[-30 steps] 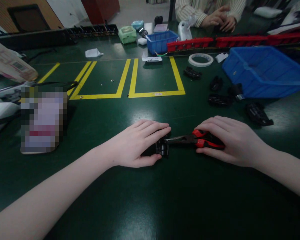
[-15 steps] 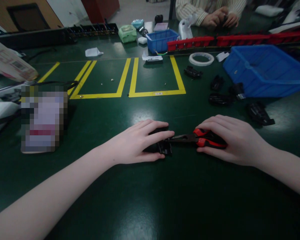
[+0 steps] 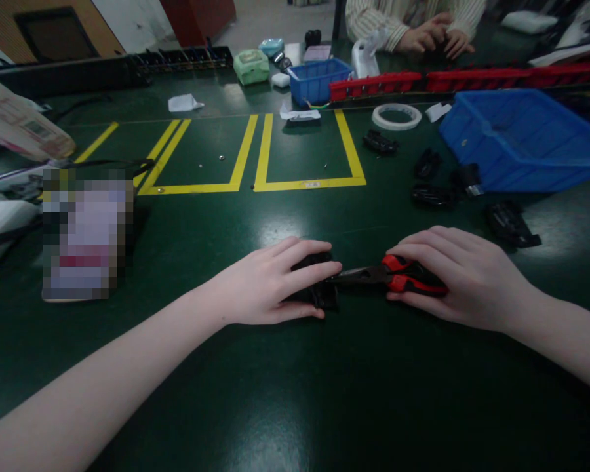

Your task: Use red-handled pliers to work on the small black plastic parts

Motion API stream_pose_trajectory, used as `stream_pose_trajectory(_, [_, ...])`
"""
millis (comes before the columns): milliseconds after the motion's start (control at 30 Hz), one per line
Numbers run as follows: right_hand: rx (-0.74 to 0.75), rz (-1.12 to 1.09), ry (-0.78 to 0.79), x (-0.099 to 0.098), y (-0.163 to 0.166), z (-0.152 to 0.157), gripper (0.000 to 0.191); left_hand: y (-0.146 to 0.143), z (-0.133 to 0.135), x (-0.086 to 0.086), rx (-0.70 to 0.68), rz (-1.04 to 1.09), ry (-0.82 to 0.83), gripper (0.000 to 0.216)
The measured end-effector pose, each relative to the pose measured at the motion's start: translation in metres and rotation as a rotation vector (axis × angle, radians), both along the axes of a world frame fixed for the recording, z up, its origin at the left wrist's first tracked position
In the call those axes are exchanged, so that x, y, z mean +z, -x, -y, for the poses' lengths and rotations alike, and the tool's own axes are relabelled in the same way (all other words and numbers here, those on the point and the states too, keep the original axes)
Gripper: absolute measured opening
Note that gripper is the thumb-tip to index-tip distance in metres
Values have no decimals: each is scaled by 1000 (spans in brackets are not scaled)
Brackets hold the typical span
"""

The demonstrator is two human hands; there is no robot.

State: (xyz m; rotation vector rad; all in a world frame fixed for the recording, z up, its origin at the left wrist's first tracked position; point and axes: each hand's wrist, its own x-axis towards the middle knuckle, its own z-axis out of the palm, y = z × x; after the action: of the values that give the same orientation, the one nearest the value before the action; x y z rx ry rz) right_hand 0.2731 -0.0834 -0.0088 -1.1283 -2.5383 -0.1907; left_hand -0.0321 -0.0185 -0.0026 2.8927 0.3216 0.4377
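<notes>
My left hand (image 3: 270, 283) lies over a small black plastic part (image 3: 319, 294) on the dark green table (image 3: 295, 393), fingers wrapped round it and pressing it down. My right hand (image 3: 465, 275) is closed on the red-and-black handles of a pair of long-nose pliers (image 3: 391, 275). The pliers' dark jaws point left and meet the black part at its right side. Most of the part is hidden under my left fingers.
Several loose black parts (image 3: 432, 195) lie right of centre near a large blue bin (image 3: 521, 141). A tape roll (image 3: 396, 116), a small blue basket (image 3: 317, 80) and red trays (image 3: 373, 85) stand farther back. Another person's hands (image 3: 435, 39) work at the far edge. A blurred-out object (image 3: 86, 233) sits left.
My left hand has slid slightly right and closed further over the black part; the pliers' jaws stay against it. My right hand has barely moved.
</notes>
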Motion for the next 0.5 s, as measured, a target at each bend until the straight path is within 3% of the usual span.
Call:
stream_pose_trajectory(367, [45,-18,-55,0,1,-1,33,2,2,-3,-4,100,-110,46])
stream_pose_trajectory(500, [40,-27,-55,0,2,0,32,-3,6,-2,2,174,-66,49])
